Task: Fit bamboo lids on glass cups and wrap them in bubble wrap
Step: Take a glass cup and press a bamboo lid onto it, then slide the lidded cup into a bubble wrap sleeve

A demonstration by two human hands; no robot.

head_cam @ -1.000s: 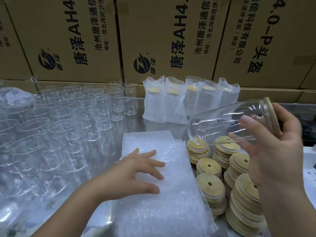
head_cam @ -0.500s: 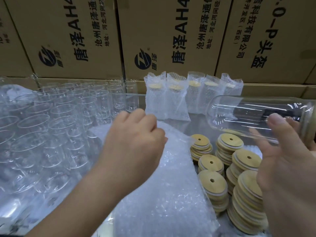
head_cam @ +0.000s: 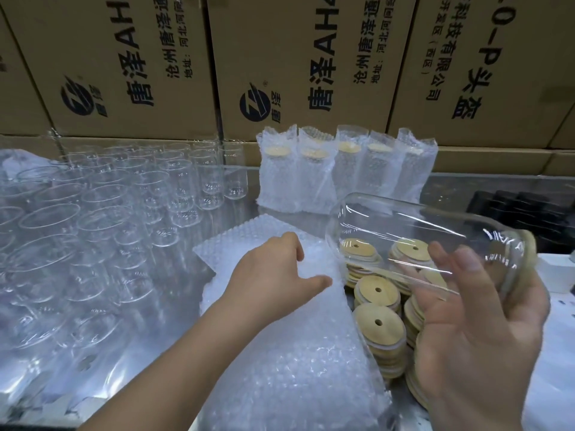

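Observation:
My right hand (head_cam: 473, 325) holds a clear glass cup (head_cam: 413, 231) on its side, its bamboo lid (head_cam: 527, 262) fitted at the right end and its base pointing left. My left hand (head_cam: 273, 275) pinches the top bubble wrap bag (head_cam: 311, 321) off a stack of bubble wrap (head_cam: 242, 241) in the middle of the table. The lifted bag slopes down toward me. Stacks of round bamboo lids (head_cam: 376, 325) with a small hole lie right of the wrap, partly behind the cup and my right hand.
Many empty glass cups (head_cam: 102, 213) crowd the left of the metal table (head_cam: 451, 188). Several wrapped cups (head_cam: 342, 172) stand at the back against cardboard boxes (head_cam: 298, 63). A black object (head_cam: 522, 209) sits at the far right.
My left hand has lowered and moved right, still pinching the bubble wrap bag. The cup in my right hand has dropped lower and tilted, base toward my left hand.

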